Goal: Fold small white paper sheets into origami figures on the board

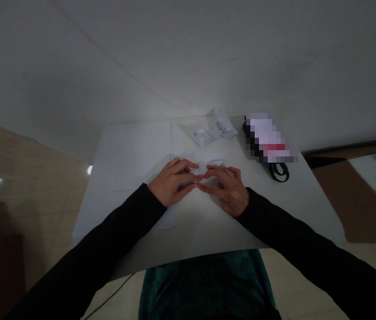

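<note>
A small folded sheet of white paper [204, 158] lies on the white table in front of me, its near part covered by my fingers. From the left, my left hand [178, 180] pinches the paper's near edge between thumb and fingers. Opposite it, my right hand [226, 186] pinches the same edge, the fingertips of both hands nearly meeting in the middle. The fold itself is mostly hidden beneath the fingers. Just beyond the hands sit folded white paper shapes [224, 125], creased and standing up from the tabletop.
White paper sheets [134, 146] cover the table's left side. A dark pouch-like object with a strap [279, 172], its top blurred out, lies at the right. The table [214, 240] meets a grey wall [174, 58] behind. A cable [111, 295] hangs below the near edge.
</note>
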Tool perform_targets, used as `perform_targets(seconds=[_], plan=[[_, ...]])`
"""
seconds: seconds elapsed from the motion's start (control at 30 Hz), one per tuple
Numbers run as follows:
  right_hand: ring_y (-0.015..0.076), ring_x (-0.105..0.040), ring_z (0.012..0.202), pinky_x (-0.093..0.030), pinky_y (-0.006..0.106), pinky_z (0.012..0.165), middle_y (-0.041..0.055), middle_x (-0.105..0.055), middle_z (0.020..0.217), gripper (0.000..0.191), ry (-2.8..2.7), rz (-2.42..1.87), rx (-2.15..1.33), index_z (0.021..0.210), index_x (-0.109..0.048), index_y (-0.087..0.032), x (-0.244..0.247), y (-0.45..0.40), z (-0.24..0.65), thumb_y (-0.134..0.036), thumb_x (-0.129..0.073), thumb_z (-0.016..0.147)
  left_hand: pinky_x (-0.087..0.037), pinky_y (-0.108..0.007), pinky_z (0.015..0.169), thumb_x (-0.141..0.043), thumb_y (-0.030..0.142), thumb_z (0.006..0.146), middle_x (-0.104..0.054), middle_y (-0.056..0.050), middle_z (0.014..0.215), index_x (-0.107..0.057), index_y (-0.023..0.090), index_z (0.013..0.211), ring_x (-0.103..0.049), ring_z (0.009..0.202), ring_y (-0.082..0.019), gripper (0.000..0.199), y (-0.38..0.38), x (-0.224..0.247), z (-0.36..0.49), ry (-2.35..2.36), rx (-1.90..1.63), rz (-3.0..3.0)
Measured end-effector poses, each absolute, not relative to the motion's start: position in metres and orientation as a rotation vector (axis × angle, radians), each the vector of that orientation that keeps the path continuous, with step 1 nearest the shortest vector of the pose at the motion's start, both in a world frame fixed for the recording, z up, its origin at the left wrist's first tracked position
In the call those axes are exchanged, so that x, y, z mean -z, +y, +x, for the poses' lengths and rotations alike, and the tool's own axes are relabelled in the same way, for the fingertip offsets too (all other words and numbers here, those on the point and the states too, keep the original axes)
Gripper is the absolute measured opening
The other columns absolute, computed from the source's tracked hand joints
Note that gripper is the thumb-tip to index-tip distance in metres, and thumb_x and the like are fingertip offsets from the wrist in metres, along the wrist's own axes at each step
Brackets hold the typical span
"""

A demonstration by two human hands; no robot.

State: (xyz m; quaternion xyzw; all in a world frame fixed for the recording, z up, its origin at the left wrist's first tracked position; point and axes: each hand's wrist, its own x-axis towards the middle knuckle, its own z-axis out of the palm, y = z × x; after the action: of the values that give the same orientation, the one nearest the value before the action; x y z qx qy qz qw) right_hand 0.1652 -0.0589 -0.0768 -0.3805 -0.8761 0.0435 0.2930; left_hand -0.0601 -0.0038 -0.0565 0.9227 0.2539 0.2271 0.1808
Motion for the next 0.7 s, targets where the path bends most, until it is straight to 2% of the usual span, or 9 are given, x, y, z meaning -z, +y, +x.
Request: perform_targets(seconds=[0.17, 0.3, 0.4, 0.53, 0.7], plan=[[0.0219, -0.051, 0.124, -0.04, 0.042, 0.089, 0.0095, -0.061, 0.119, 0.048, -2.254, -0.974, -0.108, 0.113, -0.064, -0.025, 0.084, -0.062, 0.16, 0.003, -0.039, 0.083, -0.045, -0.041, 0.09, -0.056, 0.027, 0.089, -0.058, -0.011, 0.12, -0.068, 0.021, 0.108, -0.054, 0.099, -0.021, 0.024, -0.006, 0.055, -0.06, 0.734, -0.642, 2.617], [0.0232, -0.051, 0.125, -0.046, 0.041, 0.091, 0.0157, -0.063, 0.119, 0.04, -2.299, -0.926, -0.076, 0.118, -0.062, -0.016, 0.083, -0.066, 0.159, -0.001, -0.044, 0.085, -0.044, -0.042, 0.092, -0.055, 0.026, 0.089, -0.053, -0.009, 0.133, -0.067, 0.022, 0.109, -0.053, 0.105, -0.022, 0.023, -0.008, 0.054, -0.06, 0.766, -0.633, 2.636], [0.022, -0.055, 0.122, -0.047, 0.038, 0.093, 0.0133, -0.067, 0.114, 0.036, -2.302, -0.933, 0.017, 0.117, -0.063, -0.014, 0.079, -0.068, 0.159, -0.003, -0.046, 0.087, -0.044, -0.043, 0.092, -0.054, 0.026, 0.09, -0.057, -0.007, 0.133, -0.065, 0.022, 0.111, -0.053, 0.109, -0.023, 0.024, -0.009, 0.055, -0.06, 0.776, -0.587, 2.669], [0.0188, -0.058, 0.118, -0.045, 0.039, 0.098, 0.0066, -0.069, 0.114, 0.039, -2.319, -1.024, 0.079, 0.118, -0.063, -0.02, 0.076, -0.07, 0.161, -0.003, -0.046, 0.086, -0.044, -0.041, 0.091, -0.053, 0.027, 0.091, -0.061, -0.007, 0.128, -0.065, 0.02, 0.111, -0.056, 0.107, -0.021, 0.024, -0.009, 0.056, -0.059, 0.777, -0.582, 2.685], [0.0191, -0.058, 0.118, -0.047, 0.04, 0.097, 0.0088, -0.067, 0.118, 0.043, -2.282, -1.108, -0.008, 0.116, -0.065, -0.019, 0.08, -0.067, 0.172, -0.002, -0.043, 0.083, -0.044, -0.04, 0.091, -0.053, 0.029, 0.091, -0.061, -0.005, 0.129, -0.066, 0.021, 0.109, -0.056, 0.106, -0.021, 0.024, -0.009, 0.055, -0.06, 0.794, -0.575, 2.706]])
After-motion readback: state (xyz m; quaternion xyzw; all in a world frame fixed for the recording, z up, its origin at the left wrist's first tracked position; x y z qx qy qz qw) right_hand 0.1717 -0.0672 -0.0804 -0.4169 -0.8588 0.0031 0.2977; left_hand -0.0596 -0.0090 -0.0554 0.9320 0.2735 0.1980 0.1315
